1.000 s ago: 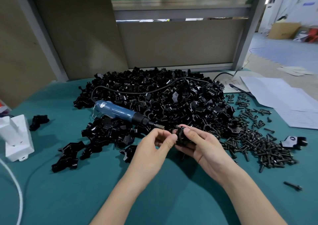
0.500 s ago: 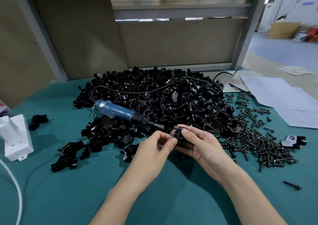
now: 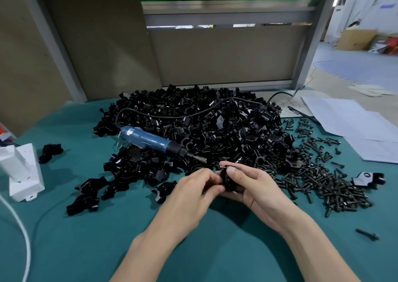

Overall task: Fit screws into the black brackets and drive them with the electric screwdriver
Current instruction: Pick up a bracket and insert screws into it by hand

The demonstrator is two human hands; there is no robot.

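Left hand (image 3: 193, 189), right hand (image 3: 258, 190) meet; both grips pinch bracket (image 3: 226, 179).

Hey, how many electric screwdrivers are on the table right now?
1. The blue electric screwdriver lies across the front left part of the bracket pile, its bit end pointing right. The pile could hide another.
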